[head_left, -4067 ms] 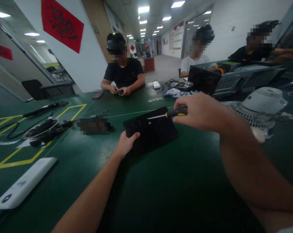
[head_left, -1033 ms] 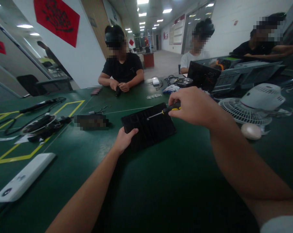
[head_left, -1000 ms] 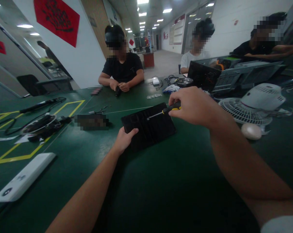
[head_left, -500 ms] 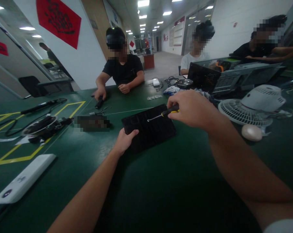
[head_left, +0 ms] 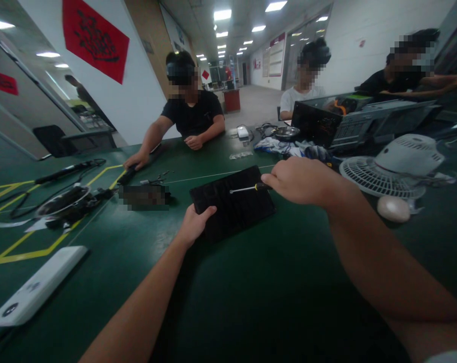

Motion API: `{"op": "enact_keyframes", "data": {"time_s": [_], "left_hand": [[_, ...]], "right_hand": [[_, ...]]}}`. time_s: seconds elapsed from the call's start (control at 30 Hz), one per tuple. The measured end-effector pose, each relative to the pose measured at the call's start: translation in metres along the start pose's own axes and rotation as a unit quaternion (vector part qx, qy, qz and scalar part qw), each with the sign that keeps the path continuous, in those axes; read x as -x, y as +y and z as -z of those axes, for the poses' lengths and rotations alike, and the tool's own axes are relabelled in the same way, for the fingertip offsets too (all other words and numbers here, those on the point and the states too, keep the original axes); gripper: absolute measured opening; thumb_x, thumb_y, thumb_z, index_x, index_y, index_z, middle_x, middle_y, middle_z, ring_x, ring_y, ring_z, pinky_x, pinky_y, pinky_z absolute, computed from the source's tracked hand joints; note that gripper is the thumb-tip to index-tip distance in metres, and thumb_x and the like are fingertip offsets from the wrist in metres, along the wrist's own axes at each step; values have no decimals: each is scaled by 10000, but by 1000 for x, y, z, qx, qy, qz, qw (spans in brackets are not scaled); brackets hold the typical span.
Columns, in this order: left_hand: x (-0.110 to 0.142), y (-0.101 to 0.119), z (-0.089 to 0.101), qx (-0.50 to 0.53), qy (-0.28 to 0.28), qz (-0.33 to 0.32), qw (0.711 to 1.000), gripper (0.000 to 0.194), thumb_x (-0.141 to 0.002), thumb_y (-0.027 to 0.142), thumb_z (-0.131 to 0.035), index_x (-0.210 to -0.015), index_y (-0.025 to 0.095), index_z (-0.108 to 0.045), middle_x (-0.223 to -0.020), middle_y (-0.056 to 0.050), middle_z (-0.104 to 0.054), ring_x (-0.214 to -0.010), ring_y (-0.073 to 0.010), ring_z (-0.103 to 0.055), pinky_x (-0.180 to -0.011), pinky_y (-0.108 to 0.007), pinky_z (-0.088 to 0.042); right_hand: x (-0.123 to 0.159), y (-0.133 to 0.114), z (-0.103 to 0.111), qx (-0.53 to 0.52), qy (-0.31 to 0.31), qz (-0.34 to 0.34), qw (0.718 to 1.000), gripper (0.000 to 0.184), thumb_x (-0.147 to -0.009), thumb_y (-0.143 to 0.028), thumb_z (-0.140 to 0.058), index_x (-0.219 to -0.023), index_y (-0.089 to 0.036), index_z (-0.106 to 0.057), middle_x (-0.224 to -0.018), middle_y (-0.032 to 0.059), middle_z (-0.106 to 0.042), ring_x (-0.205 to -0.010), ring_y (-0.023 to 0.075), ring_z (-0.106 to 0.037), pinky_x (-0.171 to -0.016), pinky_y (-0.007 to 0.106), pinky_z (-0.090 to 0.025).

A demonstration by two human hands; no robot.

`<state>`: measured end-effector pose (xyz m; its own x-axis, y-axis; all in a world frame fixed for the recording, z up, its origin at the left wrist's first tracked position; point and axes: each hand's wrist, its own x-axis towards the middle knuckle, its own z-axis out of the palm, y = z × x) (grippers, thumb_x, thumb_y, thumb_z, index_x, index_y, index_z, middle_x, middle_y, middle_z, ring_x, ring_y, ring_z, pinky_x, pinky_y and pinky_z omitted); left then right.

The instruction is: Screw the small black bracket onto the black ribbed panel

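A flat black rectangular panel (head_left: 247, 206), its details lost in the dark, sits at a slant in front of me over the green table. My left hand (head_left: 195, 222) grips its left edge, thumb on top and fingers hidden beneath. In my right hand (head_left: 300, 181) is a screwdriver (head_left: 247, 189) with a yellow-and-black handle, the fist closed around it. Its thin metal shaft lies low across the panel and points left. The tip is over the panel's middle; whether it touches the surface I cannot tell.
On the right lie a white fan (head_left: 406, 156) and a pale rounded object (head_left: 393, 208). Behind them stands an opened metal case (head_left: 380, 121). A white power strip (head_left: 39, 285) lies at left, near cables (head_left: 67, 199). Across the table, a person's hand (head_left: 137, 160) rests on a dark object.
My right fist has shifted slightly lower and wrapped further over the screwdriver handle. My left hand keeps its hold on the panel. The person opposite has moved a hand toward the left.
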<state>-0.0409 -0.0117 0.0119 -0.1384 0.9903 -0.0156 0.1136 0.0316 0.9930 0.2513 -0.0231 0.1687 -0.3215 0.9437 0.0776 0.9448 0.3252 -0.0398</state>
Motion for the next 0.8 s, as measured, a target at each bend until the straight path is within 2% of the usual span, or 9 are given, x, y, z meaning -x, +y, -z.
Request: {"op": "enact_keyframes", "data": {"time_s": [0.07, 0.13, 0.27, 0.43, 0.67, 0.8], "left_hand": [[0, 0, 0, 1, -1, -2, 1000, 537, -620, 490, -924, -1002, 157, -747, -940, -59, -788, -866, -267, -744, -843, -401, -588], [0, 0, 0, 2, -1, -2, 1000, 552, -615, 491, -929, -1016, 158, -747, -957, -64, -794, -883, -277, -751, -856, -409, -592], [0, 0, 1, -2, 0, 3, 1000, 552, -623, 492, -926, -1029, 160, -753, -983, -79, -804, -902, -293, -762, -864, -427, -601], [0, 0, 1, -7, 0, -1, 1000, 536, -625, 505, -922, -1003, 161, -757, -957, -80, -805, -875, -294, -765, -840, -427, -612], [-2, -2, 2, -8, -1, 1, 1000, 547, -612, 519, -929, -988, 161, -756, -954, -75, -802, -877, -286, -760, -842, -413, -602], [-1, -2, 1, -5, 5, 2, 1000, 563, -593, 514, -937, -991, 160, -758, -954, -75, -802, -882, -288, -759, -849, -417, -600]], "right_hand": [[2, 7, 4, -23, 6, 28, 999, 454, -965, -582, -567, -991, -181, -780, -905, 127, -772, -806, 263, -690, -682, 354, -447], [6, 14, 10, -45, 36, 68, 996, 347, -870, -514, -709, -1019, -204, -759, -882, 74, -762, -753, 226, -656, -657, 325, -405], [12, 21, 16, -53, 107, 109, 987, 190, -851, -313, -698, -994, -195, -742, -906, 65, -754, -770, 207, -639, -684, 322, -389], [9, 15, 15, -50, 138, 94, 985, 241, -867, -330, -677, -1025, -188, -791, -901, 84, -767, -777, 232, -651, -719, 359, -425], [7, 8, 12, -67, 119, 93, 986, 251, -887, -362, -677, -982, -201, -845, -986, 100, -805, -901, 268, -708, -796, 382, -484], [5, 5, 10, -59, 125, 97, 986, 269, -888, -363, -678, -997, -195, -857, -969, 108, -813, -891, 279, -716, -791, 396, -483]]}}
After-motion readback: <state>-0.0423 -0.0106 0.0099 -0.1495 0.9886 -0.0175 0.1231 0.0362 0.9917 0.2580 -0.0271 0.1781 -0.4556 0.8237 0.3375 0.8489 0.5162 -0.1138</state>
